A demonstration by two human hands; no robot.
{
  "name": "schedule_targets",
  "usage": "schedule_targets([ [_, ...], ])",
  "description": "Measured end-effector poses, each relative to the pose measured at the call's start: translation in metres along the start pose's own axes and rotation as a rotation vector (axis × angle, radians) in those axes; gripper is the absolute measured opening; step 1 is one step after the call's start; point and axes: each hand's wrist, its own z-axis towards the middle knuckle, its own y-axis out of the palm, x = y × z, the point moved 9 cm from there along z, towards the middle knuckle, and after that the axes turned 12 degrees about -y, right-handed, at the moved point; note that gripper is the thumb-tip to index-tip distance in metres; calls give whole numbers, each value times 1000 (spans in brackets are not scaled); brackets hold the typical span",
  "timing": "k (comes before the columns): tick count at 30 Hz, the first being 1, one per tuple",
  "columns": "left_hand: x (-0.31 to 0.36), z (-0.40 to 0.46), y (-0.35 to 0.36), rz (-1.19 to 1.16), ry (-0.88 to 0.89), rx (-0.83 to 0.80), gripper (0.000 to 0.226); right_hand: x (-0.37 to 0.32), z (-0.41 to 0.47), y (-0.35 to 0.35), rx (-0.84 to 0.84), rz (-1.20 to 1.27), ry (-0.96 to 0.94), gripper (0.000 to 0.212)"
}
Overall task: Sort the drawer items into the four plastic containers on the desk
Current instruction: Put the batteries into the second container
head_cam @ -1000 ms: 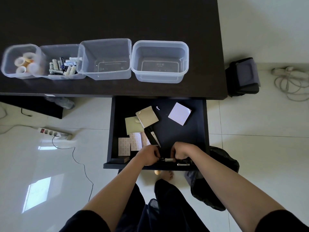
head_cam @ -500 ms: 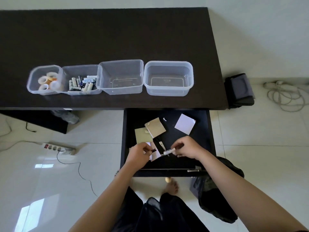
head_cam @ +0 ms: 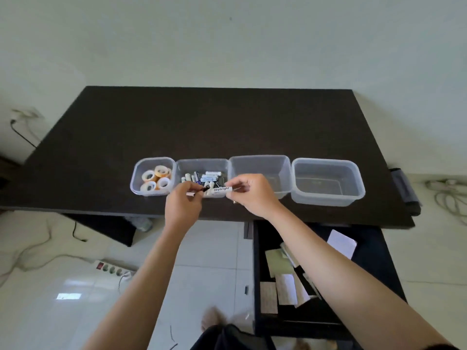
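Four clear plastic containers stand in a row on the dark desk (head_cam: 202, 122). The leftmost container (head_cam: 136, 183) holds tape rolls, the second container (head_cam: 202, 162) holds batteries, and the third container (head_cam: 260, 160) and fourth container (head_cam: 328, 200) look bare inside. My right hand (head_cam: 252, 193) grips a white marker (head_cam: 222, 189) labelled Heybright. My left hand (head_cam: 184, 200) pinches its dark tip end and a thin pen-like item. Both hands hover over the front of the battery container. The open drawer (head_cam: 379, 274) at lower right holds several paper pads and cards.
A power strip (head_cam: 113, 269) with cables lies on the white tiled floor at lower left. A dark bag (head_cam: 404, 190) sits at the desk's right edge, with a coiled cable beyond it. My legs and feet show at the bottom.
Both hands rose out of the drawer with the marker and now sit over the battery container on the desk. The view tilted up, so the drawer slid to the lower right.
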Motion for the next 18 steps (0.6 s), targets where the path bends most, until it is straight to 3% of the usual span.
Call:
schedule_targets([
  [4, 2, 61, -11, 154, 27, -29, 15, -8, 57, 35, 15, -239, 0, 18],
  [9, -5, 86, 15, 359, 63, -182, 26, 27, 77, 70, -43, -425, 163, 23],
  [14, -15, 76, 21, 260, 75, -243, 35, 31, 73, 76, -32, -432, 192, 27],
  [18, -29, 49, 19, 121, 189, -214, 31, 26, 50, 71, 35, -407, 160, 35],
])
